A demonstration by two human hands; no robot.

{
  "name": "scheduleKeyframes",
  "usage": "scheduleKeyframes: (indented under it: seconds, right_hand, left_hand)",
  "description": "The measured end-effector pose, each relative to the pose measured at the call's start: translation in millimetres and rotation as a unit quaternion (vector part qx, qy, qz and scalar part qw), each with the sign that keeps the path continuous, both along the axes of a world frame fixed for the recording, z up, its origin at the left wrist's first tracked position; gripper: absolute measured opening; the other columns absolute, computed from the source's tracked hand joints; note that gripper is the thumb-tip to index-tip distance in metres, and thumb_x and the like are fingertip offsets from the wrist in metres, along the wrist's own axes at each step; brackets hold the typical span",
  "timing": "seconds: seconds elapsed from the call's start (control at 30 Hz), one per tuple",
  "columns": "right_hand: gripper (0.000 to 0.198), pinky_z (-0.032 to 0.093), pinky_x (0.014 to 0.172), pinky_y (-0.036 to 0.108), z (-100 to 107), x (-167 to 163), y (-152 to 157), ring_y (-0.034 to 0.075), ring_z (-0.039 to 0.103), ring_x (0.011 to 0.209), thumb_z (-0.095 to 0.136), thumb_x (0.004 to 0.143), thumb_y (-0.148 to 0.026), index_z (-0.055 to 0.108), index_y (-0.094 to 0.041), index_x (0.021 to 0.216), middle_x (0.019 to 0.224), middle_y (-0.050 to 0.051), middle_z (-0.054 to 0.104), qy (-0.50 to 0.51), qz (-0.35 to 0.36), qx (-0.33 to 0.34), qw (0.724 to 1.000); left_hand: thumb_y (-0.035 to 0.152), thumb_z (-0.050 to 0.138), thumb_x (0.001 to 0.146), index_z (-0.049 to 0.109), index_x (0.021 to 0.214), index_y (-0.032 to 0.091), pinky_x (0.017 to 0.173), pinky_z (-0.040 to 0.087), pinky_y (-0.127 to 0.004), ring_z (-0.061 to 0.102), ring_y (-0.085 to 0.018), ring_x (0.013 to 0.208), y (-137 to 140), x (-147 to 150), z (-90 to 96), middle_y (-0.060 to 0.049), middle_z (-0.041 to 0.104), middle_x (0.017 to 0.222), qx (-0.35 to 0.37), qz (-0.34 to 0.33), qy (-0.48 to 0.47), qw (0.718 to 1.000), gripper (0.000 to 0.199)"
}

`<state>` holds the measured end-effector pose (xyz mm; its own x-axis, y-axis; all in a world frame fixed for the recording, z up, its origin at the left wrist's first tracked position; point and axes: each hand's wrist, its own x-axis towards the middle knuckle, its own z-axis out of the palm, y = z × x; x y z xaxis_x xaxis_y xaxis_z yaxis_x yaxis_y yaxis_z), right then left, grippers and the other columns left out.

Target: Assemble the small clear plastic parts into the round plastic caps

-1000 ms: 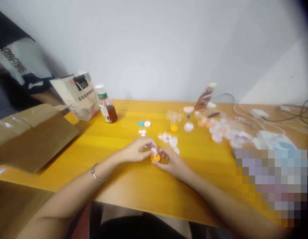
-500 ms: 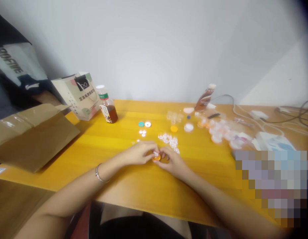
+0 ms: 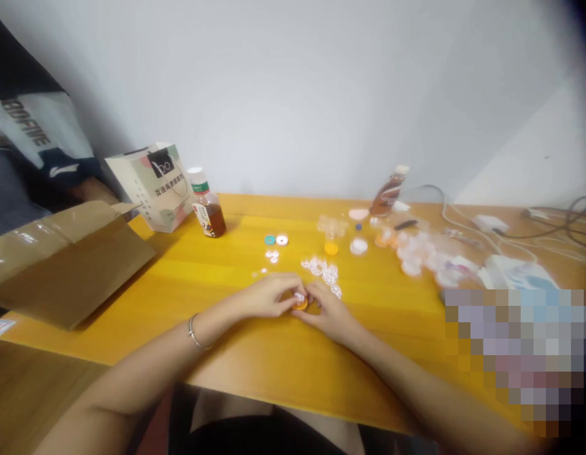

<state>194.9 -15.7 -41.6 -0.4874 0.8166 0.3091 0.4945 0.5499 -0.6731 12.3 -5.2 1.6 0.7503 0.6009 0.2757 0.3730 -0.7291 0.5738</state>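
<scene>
Just above the near part of the table, my left hand (image 3: 276, 296) and my right hand (image 3: 329, 311) meet around a small round orange piece (image 3: 300, 306). A small white part (image 3: 299, 296) sits on top of it. The fingers of both hands are closed on the orange piece's sides, and they hide part of it. Several small white pieces (image 3: 329, 274) lie scattered just beyond my right hand. Past my left hand are a teal disc (image 3: 270, 240) and a white disc (image 3: 282, 240), with a few tiny white pieces (image 3: 272, 256) nearer me.
An open cardboard box (image 3: 98, 265), a paper bag (image 3: 167, 196) and a drink bottle (image 3: 210, 208) stand left. Clear round parts (image 3: 333, 224) and a yellow disc (image 3: 331, 249) lie mid-table. A tilted bottle (image 3: 389, 193), clear plastic pieces (image 3: 418, 253) and cables (image 3: 447, 212) are right.
The view has shifted slightly. Both hands stay together around the orange piece, with little visible movement of the fingers.
</scene>
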Motion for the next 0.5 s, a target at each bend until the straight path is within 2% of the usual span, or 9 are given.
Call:
scheduleKeyframes:
  seconds: [0.13,0.23,0.33,0.4,0.5]
  right_hand:
    - [0.018,0.041,0.061,0.028,4,2,-1,0.016,0.049,0.068,0.062,0.070,-0.036,0.055,-0.020,0.077,0.073,0.002,0.052,0.022,0.006,-0.026,0.999]
    - [0.021,0.039,0.055,0.026,9,1,-3,0.013,0.048,0.059,0.061,0.070,-0.038,0.054,-0.020,0.078,0.067,-0.001,0.052,0.061,0.021,-0.103,0.993]
    - [0.020,0.038,0.052,0.024,13,-1,-3,0.011,0.047,0.055,0.059,0.071,-0.036,0.054,-0.020,0.083,0.067,-0.002,0.054,0.120,0.036,-0.174,0.977]
    - [0.022,0.038,0.051,0.023,14,-2,-3,0.010,0.047,0.055,0.060,0.070,-0.034,0.054,-0.020,0.087,0.069,-0.003,0.054,0.148,0.032,-0.191,0.970]
    - [0.027,0.038,0.052,0.023,13,-1,-3,0.009,0.046,0.055,0.063,0.068,-0.033,0.053,-0.020,0.089,0.069,-0.003,0.054,0.152,0.025,-0.217,0.964]
  left_hand:
    - [0.014,0.045,0.080,0.053,0.089,0.017,0.075,0.043,-0.026,0.055,-0.013,0.081,-2,1,0.5,-0.003,0.059,0.083,0.017,-0.001,0.004,1.000,0.012]
    - [0.018,0.043,0.082,0.053,0.095,0.016,0.076,0.043,-0.025,0.054,-0.013,0.082,-6,3,4.4,-0.004,0.058,0.087,0.023,0.003,-0.012,1.000,0.016]
    - [0.025,0.043,0.084,0.051,0.103,0.016,0.078,0.043,-0.027,0.054,-0.015,0.086,-7,9,11.8,-0.006,0.058,0.092,0.065,0.007,-0.016,0.998,0.023]
    - [0.028,0.041,0.085,0.050,0.107,0.015,0.080,0.042,-0.028,0.053,-0.016,0.087,2,17,17.1,-0.008,0.057,0.094,0.099,0.032,-0.019,0.994,0.027]
    - [0.029,0.034,0.089,0.049,0.111,0.014,0.084,0.041,-0.029,0.053,-0.017,0.091,35,37,21.7,-0.009,0.056,0.098,0.139,0.088,-0.028,0.986,0.031]
